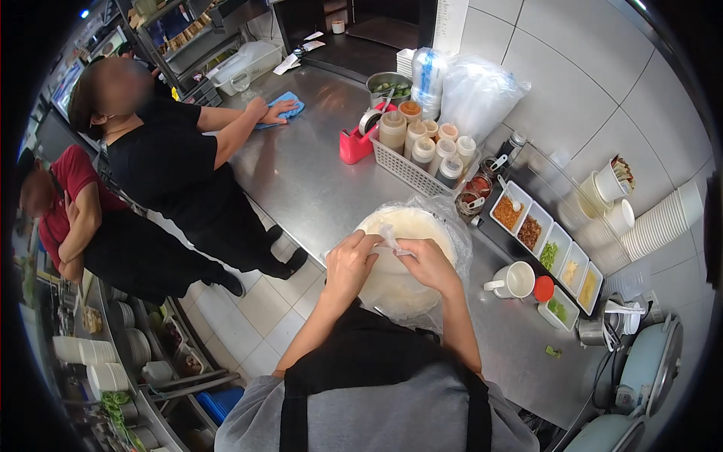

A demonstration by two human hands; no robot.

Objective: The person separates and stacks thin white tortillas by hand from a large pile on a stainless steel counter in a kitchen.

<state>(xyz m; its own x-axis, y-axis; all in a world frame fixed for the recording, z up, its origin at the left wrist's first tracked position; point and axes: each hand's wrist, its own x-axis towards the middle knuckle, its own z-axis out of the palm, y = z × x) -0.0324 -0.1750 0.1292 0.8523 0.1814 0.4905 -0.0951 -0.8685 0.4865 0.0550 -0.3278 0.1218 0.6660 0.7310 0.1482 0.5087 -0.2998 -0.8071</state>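
My left hand (351, 264) and my right hand (432, 265) come together over a wide round container. Between their fingertips they pinch a thin, crumpled piece of translucent plastic film (388, 236); whether it is a bag or a glove I cannot tell. Beneath them, a pale off-white mass (404, 291) fills the container, its exact kind unclear. Clear plastic sheeting (462, 240) spreads loosely around the container's rim. My hands and forearms hide part of the container.
Right of the container stand a white mug (515, 281), a red-lidded jar (543, 288) and topping trays (530, 231). Beyond it are a basket of squeeze bottles (415, 169) and a red tape dispenser (355, 146). To the left, a co-worker (164, 133) presses a blue cloth (287, 107) on the steel counter (305, 186).
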